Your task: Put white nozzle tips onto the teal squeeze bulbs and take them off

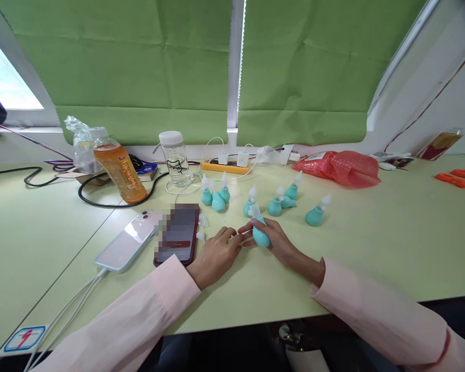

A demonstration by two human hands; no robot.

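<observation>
- Pale pink sleeves (147, 310) come in from the bottom edge on both sides and end at two bare hands on the pale green worktop (372, 248).
- Right hand (279, 240) lies on its side, its fingers (256, 226) wrapped around a teal rubber squeeze bulb with a whitish nozzle (261, 236). The bulb rests on the worktop in the middle, nozzle pointing up and away, just in front of the other bulbs.
- Left hand (216, 254) rests palm down just beside it. Its fingers are loose and grip nothing, and their tips meet the right hand's fingertips.
- Several more teal bulbs (315, 216) stand scattered behind the hands.
- Just left of the left hand lies a dark red smartphone (178, 233), with a white smartphone on a white cable (127, 243) beside it.
- Further back stand a plastic bottle of orange drink (120, 170), a clear jar with a white lid (175, 157) and a yellow power strip (225, 165). A red plastic bag (339, 168) lies to the right.
</observation>
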